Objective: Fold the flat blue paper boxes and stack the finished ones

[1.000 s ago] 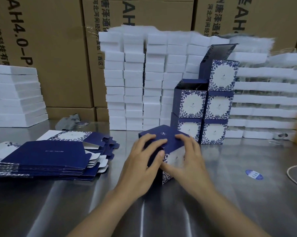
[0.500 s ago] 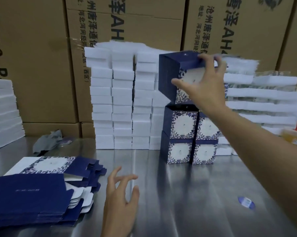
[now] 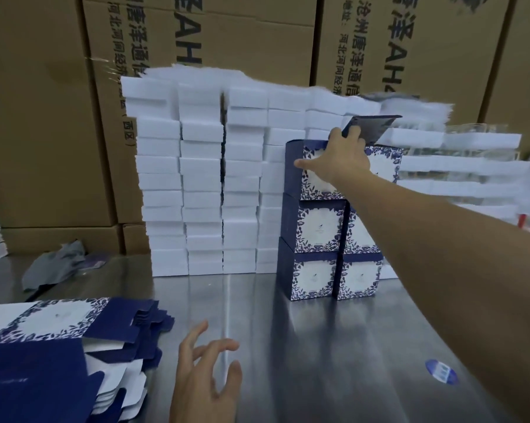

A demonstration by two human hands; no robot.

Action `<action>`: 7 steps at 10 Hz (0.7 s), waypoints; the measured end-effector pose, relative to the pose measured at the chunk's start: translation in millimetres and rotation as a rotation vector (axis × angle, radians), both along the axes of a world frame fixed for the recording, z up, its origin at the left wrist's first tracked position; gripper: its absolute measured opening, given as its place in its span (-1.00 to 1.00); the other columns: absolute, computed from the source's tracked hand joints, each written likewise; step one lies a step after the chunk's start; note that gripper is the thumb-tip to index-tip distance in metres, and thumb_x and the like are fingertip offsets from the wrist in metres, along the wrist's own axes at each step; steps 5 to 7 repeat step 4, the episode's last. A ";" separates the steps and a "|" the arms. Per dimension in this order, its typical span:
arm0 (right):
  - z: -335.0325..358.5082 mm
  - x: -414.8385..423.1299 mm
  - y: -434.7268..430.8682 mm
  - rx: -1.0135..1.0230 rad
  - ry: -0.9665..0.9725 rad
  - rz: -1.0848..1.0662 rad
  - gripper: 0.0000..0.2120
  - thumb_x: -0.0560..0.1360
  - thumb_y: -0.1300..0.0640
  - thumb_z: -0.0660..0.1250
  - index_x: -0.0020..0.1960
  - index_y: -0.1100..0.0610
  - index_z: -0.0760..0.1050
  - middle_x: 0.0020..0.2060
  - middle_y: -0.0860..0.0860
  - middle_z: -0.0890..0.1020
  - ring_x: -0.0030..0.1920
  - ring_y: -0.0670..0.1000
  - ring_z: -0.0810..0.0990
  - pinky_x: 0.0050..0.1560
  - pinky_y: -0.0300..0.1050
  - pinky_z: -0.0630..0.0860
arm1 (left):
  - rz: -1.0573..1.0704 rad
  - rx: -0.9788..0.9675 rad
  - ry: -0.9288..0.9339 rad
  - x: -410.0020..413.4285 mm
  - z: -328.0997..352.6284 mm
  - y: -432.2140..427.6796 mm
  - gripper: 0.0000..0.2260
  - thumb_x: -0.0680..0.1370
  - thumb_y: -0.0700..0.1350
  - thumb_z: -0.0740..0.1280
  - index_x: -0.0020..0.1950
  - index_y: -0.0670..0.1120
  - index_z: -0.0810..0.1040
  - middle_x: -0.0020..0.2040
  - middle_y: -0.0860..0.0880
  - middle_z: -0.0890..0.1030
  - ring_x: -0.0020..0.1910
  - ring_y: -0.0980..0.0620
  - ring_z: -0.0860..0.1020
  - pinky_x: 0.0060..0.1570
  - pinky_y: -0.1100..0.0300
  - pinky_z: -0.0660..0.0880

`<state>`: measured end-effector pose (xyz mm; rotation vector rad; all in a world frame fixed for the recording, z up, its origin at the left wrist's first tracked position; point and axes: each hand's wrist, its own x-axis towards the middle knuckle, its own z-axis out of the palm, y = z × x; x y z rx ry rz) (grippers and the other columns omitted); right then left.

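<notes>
A folded blue box [image 3: 314, 181] with a floral front now tops the left column of the stack of finished boxes [image 3: 315, 267] at the table's middle back. My right hand [image 3: 338, 161] reaches to it, fingers hooked over its front rim and thumb spread across its front face. Behind that hand, the right column's top box has its dark lid flap [image 3: 372, 128] raised. My left hand [image 3: 204, 378] hovers over the steel table [image 3: 318, 361] with spread fingers, holding nothing. A pile of flat blue boxes [image 3: 47, 346] lies at the near left.
Stacks of white foam blocks [image 3: 202, 178] stand right behind and left of the finished boxes, with brown cartons [image 3: 44, 117] behind them. A grey cloth [image 3: 59, 264] lies at the back left. A blue sticker [image 3: 441, 371] lies on the table's right side.
My right hand has lowered the folded box from mid-air onto the left column of the stack. My left hand has stayed hovering near the flat pile.
</notes>
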<state>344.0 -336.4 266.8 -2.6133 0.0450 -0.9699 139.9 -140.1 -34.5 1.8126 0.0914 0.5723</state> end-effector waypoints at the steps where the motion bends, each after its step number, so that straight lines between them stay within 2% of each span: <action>1: -4.9 6.9 -0.3 -0.089 -0.014 -0.053 -0.02 0.40 -0.49 0.44 0.53 0.17 0.31 0.54 0.18 0.28 0.53 0.24 0.25 0.29 0.20 0.46 | -0.014 -0.177 0.036 7.7 5.5 0.8 -0.66 0.47 -0.34 0.53 -0.12 0.14 0.70 0.42 0.19 0.38 0.16 0.02 0.58 -0.21 0.27 0.47; 2: -6.2 8.5 0.7 -0.158 0.002 -0.070 -0.01 0.43 -0.53 0.37 0.55 0.18 0.29 0.52 0.19 0.34 0.52 0.25 0.28 0.33 0.21 0.41 | -0.050 -0.238 0.088 9.1 3.5 0.5 -0.65 0.48 -0.30 0.54 -0.17 0.20 0.68 0.38 0.18 0.45 0.08 -0.04 0.61 -0.20 0.26 0.46; 3: -7.0 2.2 0.4 -0.188 -0.027 -0.058 0.01 0.46 -0.52 0.33 0.59 0.20 0.25 0.54 0.19 0.32 0.53 0.26 0.27 0.44 0.23 0.34 | -0.059 -0.159 0.059 3.9 -0.6 -0.9 -0.65 0.53 -0.22 0.53 -0.18 0.28 0.68 0.20 0.22 0.59 -0.02 -0.03 0.61 -0.27 0.39 0.41; 4: -4.4 -15.6 -5.9 -0.044 -0.225 0.093 -0.21 0.57 -0.33 0.36 0.59 0.14 0.28 0.53 0.14 0.37 0.54 0.21 0.28 0.45 0.18 0.34 | -0.084 -0.141 0.007 0.8 6.5 -3.0 -0.61 0.56 -0.25 0.50 -0.19 0.30 0.70 0.00 0.22 0.67 0.04 0.11 0.63 -0.27 0.39 0.44; 7: -4.4 -15.6 -5.9 -0.044 -0.225 0.093 -0.21 0.57 -0.33 0.36 0.59 0.14 0.28 0.53 0.14 0.37 0.54 0.21 0.28 0.45 0.18 0.34 | -0.084 -0.141 0.007 0.8 6.5 -3.0 -0.61 0.56 -0.25 0.50 -0.19 0.30 0.70 0.00 0.22 0.67 0.04 0.11 0.63 -0.27 0.39 0.44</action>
